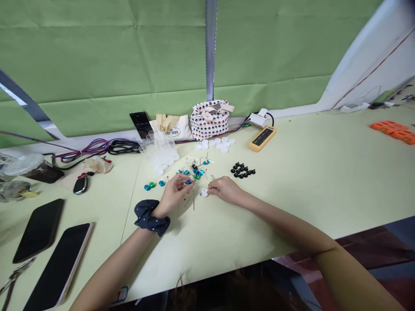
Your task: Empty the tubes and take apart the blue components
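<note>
White, a small disc (202,193) mid-frame is being pinched by the right hand (225,189), best kept steady, while the left hand (174,193) is curling at a blue piece (188,182), its grip unclear.

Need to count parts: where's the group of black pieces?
The black pieces lie right of centre in the head view, between the right hand and the yellow device.
</note>
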The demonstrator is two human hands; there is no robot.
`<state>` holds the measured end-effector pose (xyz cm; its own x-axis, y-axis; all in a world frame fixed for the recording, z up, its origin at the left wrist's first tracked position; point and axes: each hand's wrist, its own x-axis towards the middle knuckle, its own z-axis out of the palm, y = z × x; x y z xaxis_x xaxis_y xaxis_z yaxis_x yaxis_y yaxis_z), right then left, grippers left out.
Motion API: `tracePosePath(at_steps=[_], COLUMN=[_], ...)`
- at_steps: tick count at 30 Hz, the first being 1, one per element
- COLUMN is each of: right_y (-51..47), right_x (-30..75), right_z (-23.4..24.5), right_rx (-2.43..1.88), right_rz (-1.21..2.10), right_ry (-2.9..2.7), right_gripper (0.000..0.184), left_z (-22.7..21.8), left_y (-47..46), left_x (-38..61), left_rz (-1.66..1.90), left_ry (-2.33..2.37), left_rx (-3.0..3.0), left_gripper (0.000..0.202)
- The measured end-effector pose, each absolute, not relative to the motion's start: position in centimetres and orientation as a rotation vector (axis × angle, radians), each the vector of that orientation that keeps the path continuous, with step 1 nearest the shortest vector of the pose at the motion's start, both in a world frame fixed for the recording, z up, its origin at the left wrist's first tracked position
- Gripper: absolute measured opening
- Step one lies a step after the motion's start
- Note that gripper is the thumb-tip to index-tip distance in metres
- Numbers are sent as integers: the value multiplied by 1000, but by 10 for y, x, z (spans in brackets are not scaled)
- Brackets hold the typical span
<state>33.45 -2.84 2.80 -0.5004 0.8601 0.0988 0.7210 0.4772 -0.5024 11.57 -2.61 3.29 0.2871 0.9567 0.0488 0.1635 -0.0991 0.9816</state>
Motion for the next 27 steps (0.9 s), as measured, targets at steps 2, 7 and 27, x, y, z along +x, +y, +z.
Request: tracePosePath(at_steps=[2,7,27], right_y=[-29,-33,-28], right_x=[335,336,336], right_z=[28,24,15], right_rx=[-1297,-1208,-1175], right_rz=[554,514,724], right_ry=[-2431,-2471,-2092], right_gripper=[16,23,22], left_z=[41,67,61], left_y=[-21,-10,-5], left_x=[102,59,22], left_rz=[938,689,161], left_ry=[1110,1261,1634], left_rx=[1652,1953,2274], left_gripper=[25,21,9])
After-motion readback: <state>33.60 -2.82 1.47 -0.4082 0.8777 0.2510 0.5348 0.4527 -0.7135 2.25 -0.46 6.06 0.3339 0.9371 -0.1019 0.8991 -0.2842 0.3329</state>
